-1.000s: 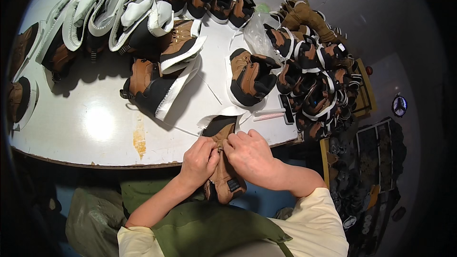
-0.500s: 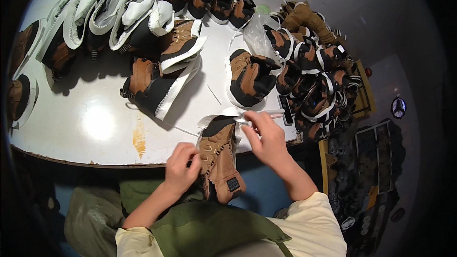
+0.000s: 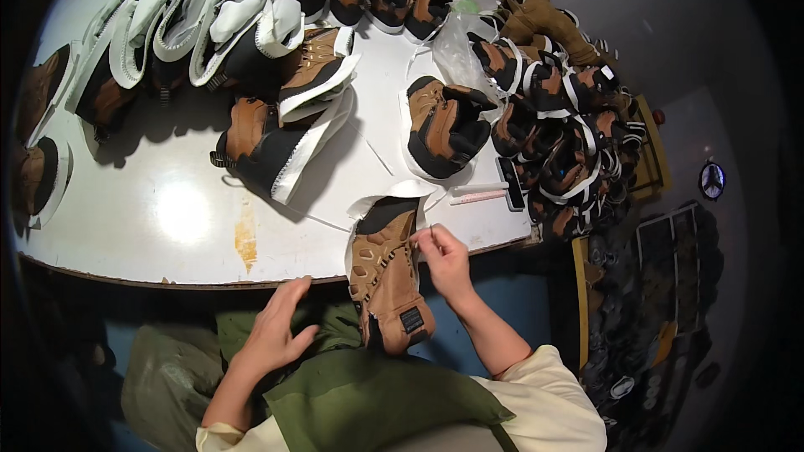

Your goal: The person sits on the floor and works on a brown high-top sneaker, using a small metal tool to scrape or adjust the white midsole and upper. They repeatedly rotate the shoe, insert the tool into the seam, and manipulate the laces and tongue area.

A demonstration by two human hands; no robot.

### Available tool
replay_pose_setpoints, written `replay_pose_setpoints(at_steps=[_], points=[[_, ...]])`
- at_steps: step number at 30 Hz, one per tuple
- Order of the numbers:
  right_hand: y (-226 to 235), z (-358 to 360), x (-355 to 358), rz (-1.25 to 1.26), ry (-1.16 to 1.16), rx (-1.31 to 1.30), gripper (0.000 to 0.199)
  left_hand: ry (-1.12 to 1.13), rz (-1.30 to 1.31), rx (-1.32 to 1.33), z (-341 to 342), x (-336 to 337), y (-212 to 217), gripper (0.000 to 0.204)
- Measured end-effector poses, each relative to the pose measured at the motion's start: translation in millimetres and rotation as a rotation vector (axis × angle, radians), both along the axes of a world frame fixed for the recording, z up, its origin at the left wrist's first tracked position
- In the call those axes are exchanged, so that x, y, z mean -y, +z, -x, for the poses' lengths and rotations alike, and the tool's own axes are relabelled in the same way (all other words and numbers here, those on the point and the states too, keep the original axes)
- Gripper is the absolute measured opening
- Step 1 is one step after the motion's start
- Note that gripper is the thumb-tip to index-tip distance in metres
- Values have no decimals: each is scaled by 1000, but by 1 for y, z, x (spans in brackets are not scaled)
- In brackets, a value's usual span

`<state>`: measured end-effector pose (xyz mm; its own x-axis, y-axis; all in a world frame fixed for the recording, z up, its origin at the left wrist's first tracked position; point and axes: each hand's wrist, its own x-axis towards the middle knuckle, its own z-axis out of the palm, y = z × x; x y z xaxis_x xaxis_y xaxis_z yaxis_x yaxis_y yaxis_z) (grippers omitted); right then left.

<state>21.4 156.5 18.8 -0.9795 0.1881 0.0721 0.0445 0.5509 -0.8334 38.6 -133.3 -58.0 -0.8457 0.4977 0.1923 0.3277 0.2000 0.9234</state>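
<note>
Over the table's near edge hangs a brown shoe upper [image 3: 394,293], its black toe and white fringe resting on the white table [image 3: 126,184], its collar end out above the lap. Beside its toe half, the right hand [image 3: 446,261] has thumb and forefinger pinched, apparently on a thin cord [image 3: 414,242]. The left hand [image 3: 272,331] is free of any grip, fingers spread, apart from the upper. Working the cord neatly probably calls for that left hand to steady the overhanging end, with an even pull along the eyelet row [image 3: 383,269] (a hard tug could drag the toe off the edge).

Glare whitens the table's left half, and a yellow-brown stain [image 3: 245,238] marks it by the near edge. Uppers [image 3: 180,33] line the far left corner; a heap of shoes [image 3: 561,159] crowds the right edge. Beyond are a grey wall [image 3: 670,33], a dim rack [image 3: 670,285] and blue floor [image 3: 494,318].
</note>
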Motion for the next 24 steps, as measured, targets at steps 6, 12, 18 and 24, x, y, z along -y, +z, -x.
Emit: replay_pose_setpoints(at_steps=[6, 12, 18, 24], points=[[-4, -8, 8, 12, 134, -70, 25, 219, -448, 342, 46, -92, -8, 63], [-21, -5, 3, 2, 139, -109, 22, 57, -580, 709, 62, -112, 11, 50], [-23, 12, -5, 79, 207, 8, 17, 20, -696, 968, 58, -105, 40, 36], [-12, 7, -2, 378, 266, 66, 22, 15, -654, 1006, 46, -100, 73, 31]])
